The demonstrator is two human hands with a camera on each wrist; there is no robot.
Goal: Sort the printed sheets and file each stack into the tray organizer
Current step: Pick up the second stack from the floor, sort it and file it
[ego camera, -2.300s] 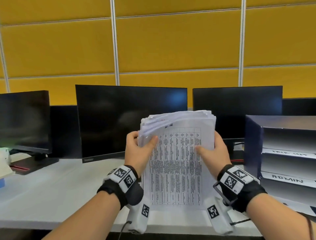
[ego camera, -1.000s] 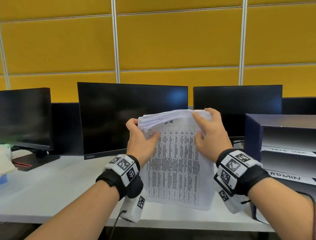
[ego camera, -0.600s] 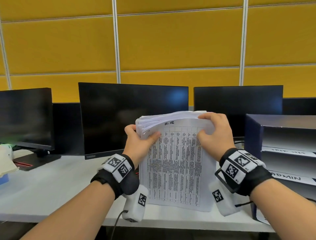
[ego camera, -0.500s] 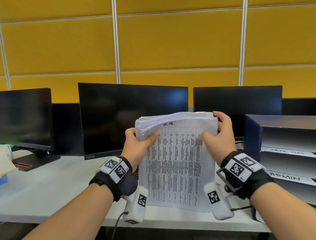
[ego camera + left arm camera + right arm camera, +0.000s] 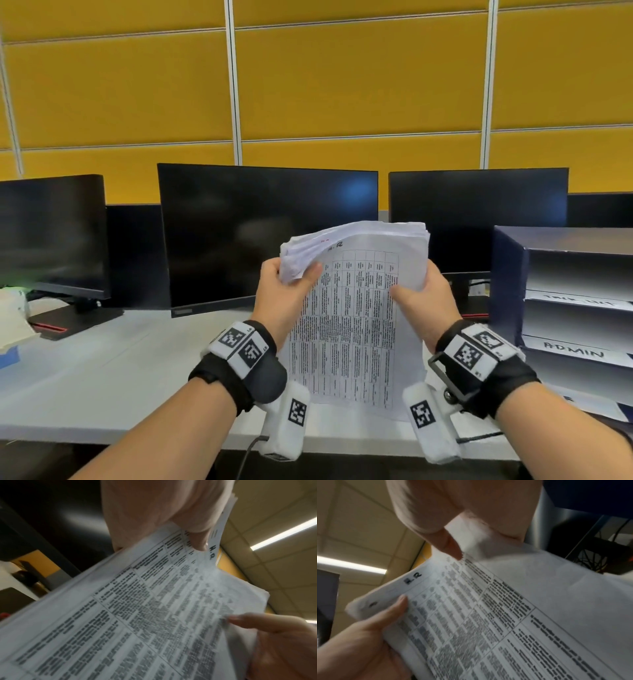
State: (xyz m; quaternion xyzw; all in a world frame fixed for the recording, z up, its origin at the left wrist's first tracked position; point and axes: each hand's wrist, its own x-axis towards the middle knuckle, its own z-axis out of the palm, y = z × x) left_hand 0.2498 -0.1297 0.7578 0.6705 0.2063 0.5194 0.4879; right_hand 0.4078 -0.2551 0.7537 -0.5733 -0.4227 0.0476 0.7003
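I hold a thick stack of printed sheets (image 5: 352, 318) upright above the desk, its front page a printed table with "H.R" handwritten at the top. My left hand (image 5: 286, 294) grips the stack's upper left corner and bends that corner forward, thumb on the front. My right hand (image 5: 423, 298) grips the right edge, thumb pressed on the page. The left wrist view shows the stack (image 5: 137, 615) under my thumb, and the right wrist view shows the sheets (image 5: 505, 615) the same way. The dark blue tray organizer (image 5: 507, 284) stands at the right, with shelves labelled in handwriting, one "ADMIN".
Three dark monitors (image 5: 267, 233) line the back of the white desk (image 5: 102, 377) before a yellow panel wall. Some white papers (image 5: 13, 322) lie at the far left edge. Monitor stands with red trim sit on the desk behind the stack.
My right hand slid from the stack's top edge down to its right side. The left hand has curled the upper left corner forward, partly covering the "H.R" mark.
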